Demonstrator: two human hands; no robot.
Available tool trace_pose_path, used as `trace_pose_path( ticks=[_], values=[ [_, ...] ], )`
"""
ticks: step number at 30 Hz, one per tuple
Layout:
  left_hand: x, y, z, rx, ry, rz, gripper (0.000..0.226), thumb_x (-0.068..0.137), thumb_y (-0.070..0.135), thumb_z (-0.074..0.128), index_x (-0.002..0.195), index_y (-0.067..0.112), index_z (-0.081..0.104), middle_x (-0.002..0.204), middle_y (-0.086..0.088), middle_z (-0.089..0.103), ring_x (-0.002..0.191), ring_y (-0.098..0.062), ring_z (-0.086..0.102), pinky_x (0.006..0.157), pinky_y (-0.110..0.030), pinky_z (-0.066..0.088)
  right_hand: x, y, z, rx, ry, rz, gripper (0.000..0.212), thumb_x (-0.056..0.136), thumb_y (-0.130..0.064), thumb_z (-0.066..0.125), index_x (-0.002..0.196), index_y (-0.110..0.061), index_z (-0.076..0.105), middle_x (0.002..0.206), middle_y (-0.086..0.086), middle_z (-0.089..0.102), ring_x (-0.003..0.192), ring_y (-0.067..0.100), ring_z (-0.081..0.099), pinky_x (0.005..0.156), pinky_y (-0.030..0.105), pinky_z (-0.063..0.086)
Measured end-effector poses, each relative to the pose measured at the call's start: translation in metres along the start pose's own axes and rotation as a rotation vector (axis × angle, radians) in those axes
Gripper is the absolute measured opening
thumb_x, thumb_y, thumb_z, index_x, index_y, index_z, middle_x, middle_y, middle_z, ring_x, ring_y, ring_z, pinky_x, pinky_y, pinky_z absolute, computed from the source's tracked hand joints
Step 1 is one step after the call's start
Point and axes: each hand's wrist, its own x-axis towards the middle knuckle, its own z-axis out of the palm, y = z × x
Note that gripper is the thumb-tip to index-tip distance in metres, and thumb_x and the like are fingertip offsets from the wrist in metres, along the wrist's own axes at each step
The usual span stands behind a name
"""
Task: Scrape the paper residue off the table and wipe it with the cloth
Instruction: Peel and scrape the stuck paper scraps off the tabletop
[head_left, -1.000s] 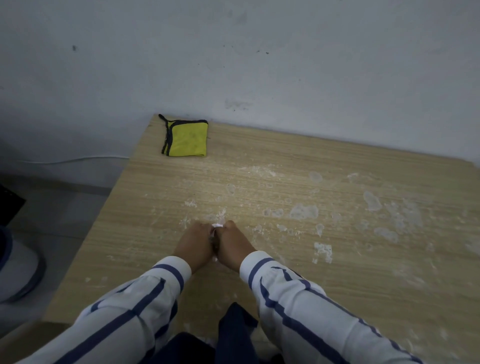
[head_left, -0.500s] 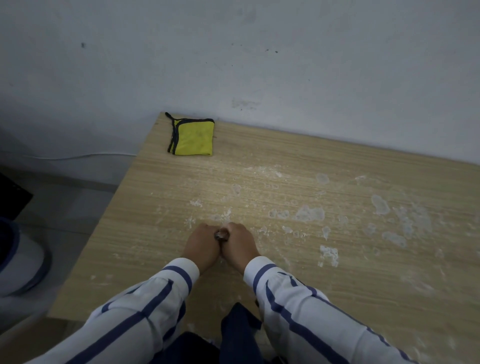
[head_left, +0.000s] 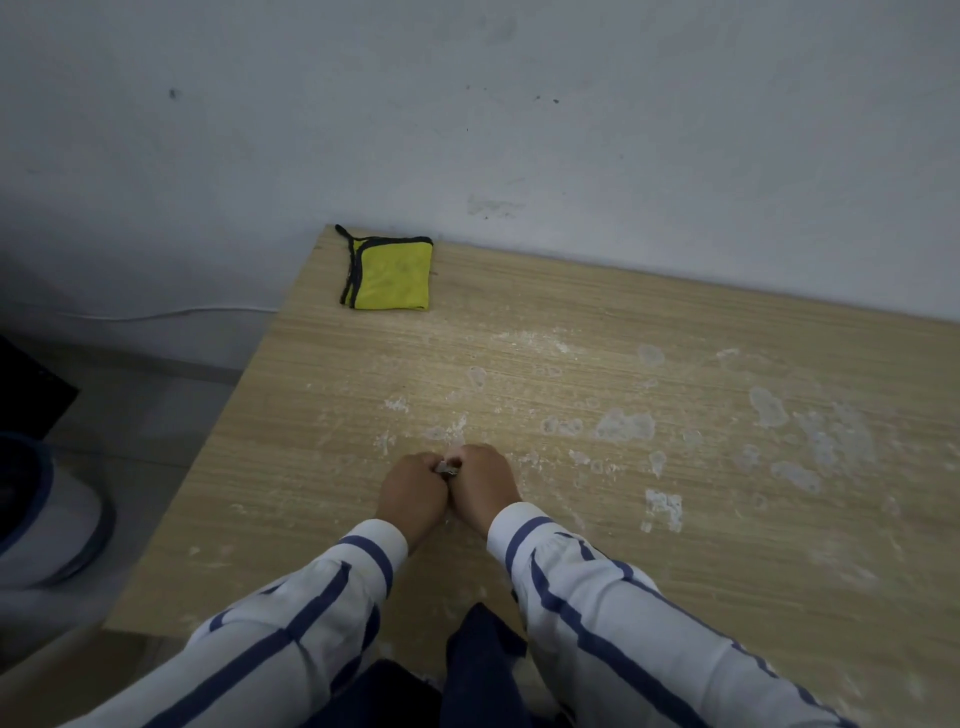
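Both hands pressed together knuckle to knuckle on the table (head_left: 675, 597), fists curled around a small grey metallic tool (head_left: 448, 470), only a sliver of it visible between the thumbs; can't tell its shape or whether a blade touches the wood. Left hand (head_left: 413, 491) clenched on the tool from the left, right hand (head_left: 483, 483) clenched on it from the right, the two touching along the inner edge. Both wrists come out of white sleeves with blue stripes (head_left: 597, 597), forearms angled in from the bottom of the view. Paper residue (head_left: 623, 425) is spread as pale whitish patches and flecks over the light wood-grain top: small bits just ahead of the fingers, bigger blotches to the right of the hands, more toward the right edge of the frame, one bright patch to the lower right of the right hand. Cloth (head_left: 389, 274), yellow with dark trim, folded into a rough square, lies flat at the far left corner of the table, near the wall, well apart from the hands and clear of most of the residue. Grey-white scuffed wall (head_left: 571, 130) behind the table. A thin white cable (head_left: 171, 313) runs along the wall base left of the table. A blurry grey and blue round object (head_left: 36, 519) sits on the floor at far left.
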Motion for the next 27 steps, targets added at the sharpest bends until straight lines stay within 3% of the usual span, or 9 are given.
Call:
trace_pose_path(
  ticks=[7, 12, 15, 17, 20, 23, 27],
  values=[
    [0.001, 0.006, 0.001, -0.163, 0.021, -0.143, 0.031, 0.097, 0.011, 0.034, 0.104, 0.002, 0.062, 0.092, -0.017, 0.066, 0.080, -0.030, 0.062, 0.070, -0.039, 0.054, -0.007, -0.002, 0.001, 0.028, 0.074, -0.007, 0.014, 0.081, -0.004, 0.049, 0.070, -0.002, 0.058, 0.068, 0.010, 0.053, 0.055, 0.020, 0.043, 0.044, 0.024, 0.029],
    [-0.001, 0.012, 0.001, -0.203, 0.026, -0.188, 0.040, 0.102, 0.022, 0.030, 0.112, -0.002, 0.060, 0.090, -0.016, 0.063, 0.068, -0.021, 0.057, 0.050, -0.026, 0.042, -0.012, -0.005, -0.002, 0.206, 0.042, 0.019, 0.014, 0.091, -0.017, 0.049, 0.092, -0.003, 0.054, 0.080, 0.008, 0.057, 0.069, 0.022, 0.050, 0.060, 0.031, 0.040],
    [0.000, 0.012, 0.001, -0.256, 0.043, -0.180, 0.043, 0.102, 0.030, 0.033, 0.115, 0.000, 0.060, 0.106, -0.020, 0.065, 0.082, -0.028, 0.060, 0.067, -0.034, 0.050, -0.018, -0.006, -0.004, 0.381, -0.012, -0.008, 0.033, 0.093, -0.027, 0.050, 0.124, -0.018, 0.045, 0.109, 0.007, 0.062, 0.087, 0.025, 0.060, 0.066, 0.032, 0.048],
    [0.002, 0.010, 0.000, -0.199, 0.012, -0.167, 0.036, 0.101, 0.023, 0.038, 0.119, -0.001, 0.058, 0.114, -0.022, 0.063, 0.096, -0.033, 0.061, 0.084, -0.040, 0.052, -0.016, -0.003, -0.003, 0.289, -0.086, -0.100, 0.051, 0.093, -0.021, 0.050, 0.141, -0.027, 0.033, 0.132, 0.008, 0.055, 0.112, 0.028, 0.056, 0.083, 0.029, 0.045],
    [0.004, 0.007, -0.001, -0.109, -0.043, -0.177, 0.035, 0.098, 0.010, 0.038, 0.129, 0.001, 0.050, 0.128, -0.022, 0.055, 0.113, -0.031, 0.057, 0.085, -0.027, 0.051, -0.014, -0.001, 0.001, 0.123, -0.154, -0.171, 0.060, 0.088, -0.013, 0.054, 0.142, -0.025, 0.033, 0.133, 0.013, 0.050, 0.120, 0.031, 0.049, 0.098, 0.034, 0.039],
    [-0.003, 0.015, -0.007, 0.009, -0.045, -0.135, 0.039, 0.096, 0.005, 0.041, 0.134, 0.003, 0.045, 0.133, -0.017, 0.051, 0.117, -0.027, 0.054, 0.097, -0.027, 0.042, -0.016, -0.002, -0.003, 0.075, -0.186, -0.209, 0.060, 0.088, -0.012, 0.053, 0.143, -0.022, 0.031, 0.133, 0.016, 0.045, 0.121, 0.033, 0.044, 0.099, 0.035, 0.036],
    [-0.002, 0.015, -0.004, -0.387, -0.024, -0.226, 0.033, 0.095, 0.002, 0.034, 0.118, -0.009, 0.054, 0.115, -0.033, 0.058, 0.110, -0.043, 0.056, 0.073, -0.037, 0.053, -0.020, 0.000, -0.008, 0.058, -0.188, -0.258, 0.050, 0.088, -0.011, 0.051, 0.137, -0.021, 0.043, 0.130, 0.015, 0.050, 0.120, 0.030, 0.043, 0.095, 0.035, 0.036]
  ],
)
